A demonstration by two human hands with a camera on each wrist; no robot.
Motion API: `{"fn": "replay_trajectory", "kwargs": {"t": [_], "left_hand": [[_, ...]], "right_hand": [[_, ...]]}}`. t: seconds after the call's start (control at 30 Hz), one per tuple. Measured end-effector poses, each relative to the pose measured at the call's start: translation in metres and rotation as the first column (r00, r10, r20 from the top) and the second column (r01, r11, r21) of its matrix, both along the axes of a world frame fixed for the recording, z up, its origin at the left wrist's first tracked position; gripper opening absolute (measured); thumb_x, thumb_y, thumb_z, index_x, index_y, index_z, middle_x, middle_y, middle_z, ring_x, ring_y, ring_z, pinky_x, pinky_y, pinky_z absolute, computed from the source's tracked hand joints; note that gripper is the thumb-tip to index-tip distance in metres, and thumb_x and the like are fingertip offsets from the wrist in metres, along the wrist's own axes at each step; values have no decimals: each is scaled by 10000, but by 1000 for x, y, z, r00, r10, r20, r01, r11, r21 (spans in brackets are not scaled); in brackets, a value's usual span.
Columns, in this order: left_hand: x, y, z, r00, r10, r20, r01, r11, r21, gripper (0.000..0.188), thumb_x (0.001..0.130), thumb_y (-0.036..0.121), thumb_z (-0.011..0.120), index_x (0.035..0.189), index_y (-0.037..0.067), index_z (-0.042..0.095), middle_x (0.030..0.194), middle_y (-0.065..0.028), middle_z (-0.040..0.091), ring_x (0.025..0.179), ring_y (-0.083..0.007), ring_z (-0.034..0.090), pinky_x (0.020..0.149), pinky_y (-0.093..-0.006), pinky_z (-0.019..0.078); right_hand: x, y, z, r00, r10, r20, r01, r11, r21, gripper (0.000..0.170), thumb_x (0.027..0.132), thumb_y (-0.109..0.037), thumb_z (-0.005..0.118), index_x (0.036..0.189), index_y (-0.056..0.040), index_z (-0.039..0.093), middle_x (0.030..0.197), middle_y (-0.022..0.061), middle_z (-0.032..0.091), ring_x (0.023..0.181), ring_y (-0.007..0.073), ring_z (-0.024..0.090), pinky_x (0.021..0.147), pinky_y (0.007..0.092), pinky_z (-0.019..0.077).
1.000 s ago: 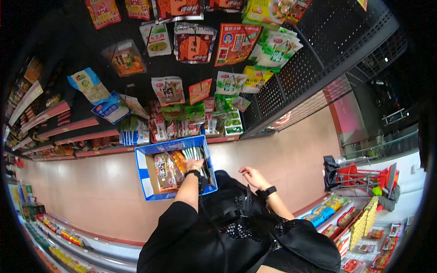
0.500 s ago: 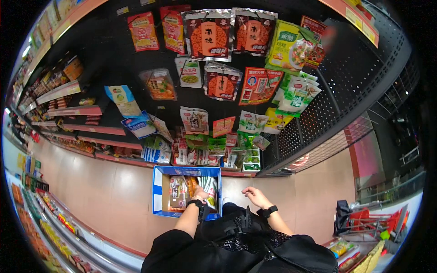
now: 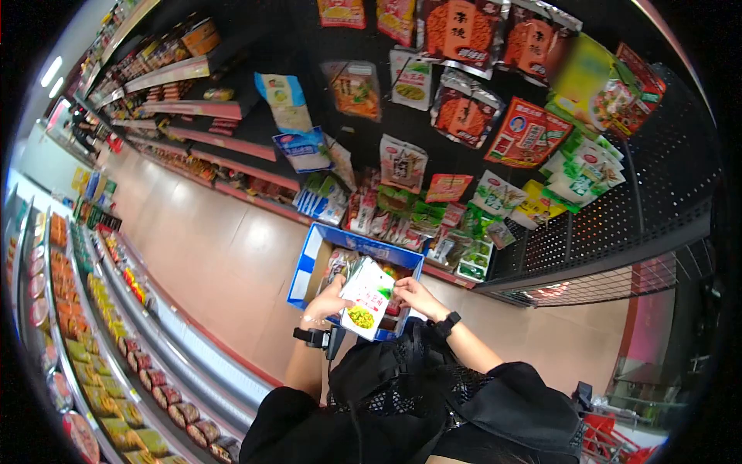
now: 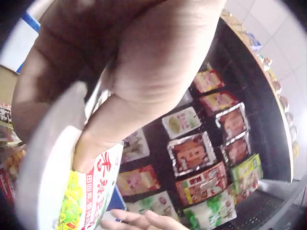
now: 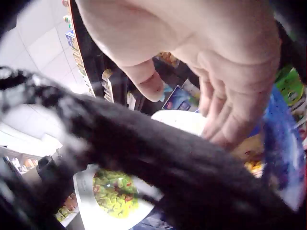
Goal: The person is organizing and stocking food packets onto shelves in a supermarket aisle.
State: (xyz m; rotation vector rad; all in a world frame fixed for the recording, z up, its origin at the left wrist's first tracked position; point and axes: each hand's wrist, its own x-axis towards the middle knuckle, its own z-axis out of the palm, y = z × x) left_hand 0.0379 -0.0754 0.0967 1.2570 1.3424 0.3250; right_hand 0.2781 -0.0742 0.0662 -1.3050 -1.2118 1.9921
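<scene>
Over blue box (image 3: 363, 244), I see left hand (image 3: 331, 300), fingers clamped on white packet (image 3: 369, 297); right hand (image 3: 421, 298), fingers apart, seemingly touching it.

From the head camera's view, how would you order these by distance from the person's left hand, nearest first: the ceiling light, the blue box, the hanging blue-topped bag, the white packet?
From the left hand:
1. White packet, in its grip.
2. Blue box, just below.
3. Blue-topped bag, hanging ahead.
4. Ceiling light, far off to the left.
</scene>
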Motion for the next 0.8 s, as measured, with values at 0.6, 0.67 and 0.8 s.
{"fn": "replay_trajectory", "kwargs": {"t": [0.6, 0.67, 0.8], "left_hand": [[51, -58, 109, 933, 359, 36, -302, 722, 622, 495, 725, 99, 572, 1094, -27, 268, 975, -206, 480, 919, -315, 502, 783, -324, 388], [57, -56, 113, 924, 382, -17, -273, 691, 670, 504, 711, 117, 594, 1085, -23, 287, 966, -194, 461, 929, -302, 485, 789, -320, 382], [64, -55, 109, 899, 378, 221, -437, 758, 483, 457, 722, 113, 592, 1064, -16, 317, 1015, -162, 452, 957, -256, 474, 797, -307, 377]], "right_hand": [[-46, 38, 56, 471, -225, -853, -253, 892, -375, 447, 821, -227, 491, 1183, -14, 341, 1181, 137, 429, 1085, 259, 420, 941, 412, 308], [-46, 36, 58, 456, -230, -860, -263, 888, -377, 456, 820, -245, 491, 1186, -16, 341, 1182, 135, 429, 1087, 258, 418, 942, 414, 305], [-42, 34, 51, 446, -264, -855, -282, 865, -414, 431, 835, -262, 463, 1175, -20, 356, 1175, 129, 435, 1075, 245, 428, 940, 410, 306]]}}
